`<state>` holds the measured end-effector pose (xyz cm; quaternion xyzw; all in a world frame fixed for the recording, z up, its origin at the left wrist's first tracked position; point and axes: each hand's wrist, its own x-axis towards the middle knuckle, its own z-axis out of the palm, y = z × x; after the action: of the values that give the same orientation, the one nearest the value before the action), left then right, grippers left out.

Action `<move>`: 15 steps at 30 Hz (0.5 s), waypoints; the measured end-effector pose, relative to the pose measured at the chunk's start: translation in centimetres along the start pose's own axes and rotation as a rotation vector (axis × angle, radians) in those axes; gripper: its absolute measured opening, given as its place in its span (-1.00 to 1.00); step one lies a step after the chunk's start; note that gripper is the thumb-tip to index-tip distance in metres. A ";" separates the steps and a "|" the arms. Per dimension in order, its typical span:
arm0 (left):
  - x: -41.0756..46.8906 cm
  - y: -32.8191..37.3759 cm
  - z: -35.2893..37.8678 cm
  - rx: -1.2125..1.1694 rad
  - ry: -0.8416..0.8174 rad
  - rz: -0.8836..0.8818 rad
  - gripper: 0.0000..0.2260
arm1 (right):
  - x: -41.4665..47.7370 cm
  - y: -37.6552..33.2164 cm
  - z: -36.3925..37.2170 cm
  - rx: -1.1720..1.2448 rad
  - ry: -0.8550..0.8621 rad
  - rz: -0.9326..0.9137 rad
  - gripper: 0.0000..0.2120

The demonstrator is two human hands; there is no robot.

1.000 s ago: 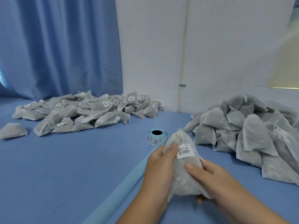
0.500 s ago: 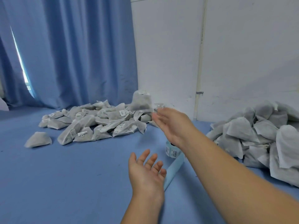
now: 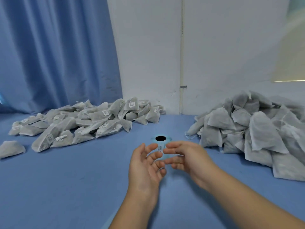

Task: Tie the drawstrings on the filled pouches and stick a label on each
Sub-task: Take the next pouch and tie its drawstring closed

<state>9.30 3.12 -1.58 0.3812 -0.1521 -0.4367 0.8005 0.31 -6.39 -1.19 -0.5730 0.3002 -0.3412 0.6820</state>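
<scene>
left hand (image 3: 145, 164): palm up, fingers loosely spread, held nothing | right hand (image 3: 186, 159): fingers nearly straight, held nothing, tips close to the left's | label roll (image 3: 160, 141): stood on blue table (image 3: 66, 179) just behind both hands, contact too blurred to tell | labelled pouches (image 3: 92, 119): heaped far left | unlabelled pouches (image 3: 247, 129): heaped right

This looks like a small packing room for work. Back and left of the fingers (image 3: 151, 147) lies a heap of labelled pouches (image 3: 92, 119). Right of the fingers is another big heap of pouches (image 3: 247, 129). Just behind the fingers stands a roll of labels (image 3: 160, 141). Farther back hang a blue curtain (image 3: 57, 55) and a bare white wall (image 3: 148, 47).
</scene>
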 end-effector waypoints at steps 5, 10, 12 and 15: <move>-0.9 -2.4 0.9 0.301 -0.161 0.042 -0.75 | -4.2 1.6 -6.5 -0.151 0.080 -0.019 -0.72; -1.7 -5.4 1.5 0.639 -0.236 0.142 -0.85 | -4.6 1.6 -11.3 -0.088 0.286 -0.065 -0.69; -1.8 -6.5 2.4 0.703 -0.218 0.167 -0.87 | -4.2 1.0 -12.3 -0.087 0.369 -0.109 -0.70; -1.3 -8.7 4.9 0.811 -0.127 0.251 -0.84 | -4.1 0.9 -13.5 -0.192 0.466 -0.204 -0.73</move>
<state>0.64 -1.04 -4.66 0.6162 -0.4056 -0.2634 0.6217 -12.82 -10.80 -4.25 -0.5685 0.4208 -0.5009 0.4989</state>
